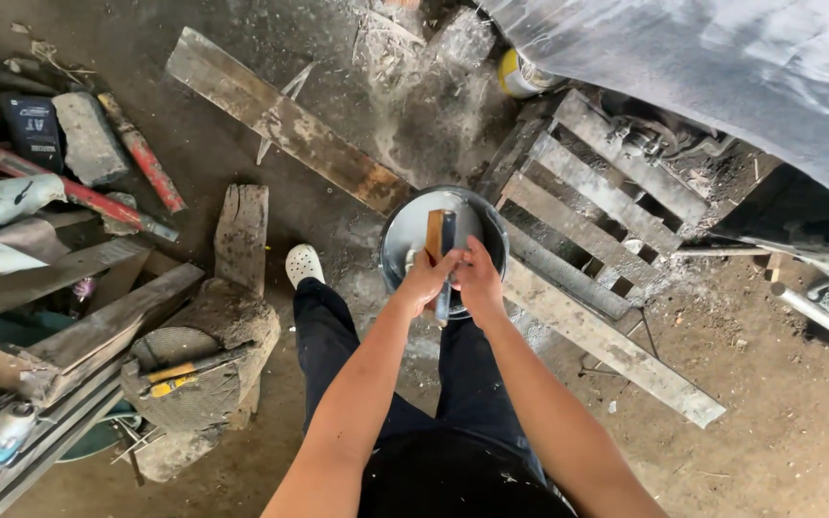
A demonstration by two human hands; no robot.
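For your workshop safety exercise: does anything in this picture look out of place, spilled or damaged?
Yes. Pale dust or ash is spilled over the dirt floor beyond the metal bucket. The wooden pallet lies askew with weathered, dusty slats. Loose planks and tools lie scattered at left.

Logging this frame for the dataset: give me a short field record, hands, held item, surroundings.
left hand: grips the blade, held over the bucket
right hand: grips the same blade
blade: dark, flat, against a wooden piece
bucket: round, grey, on the dirt floor
wooden pallet: right of the bucket
plank: lies up-left of it
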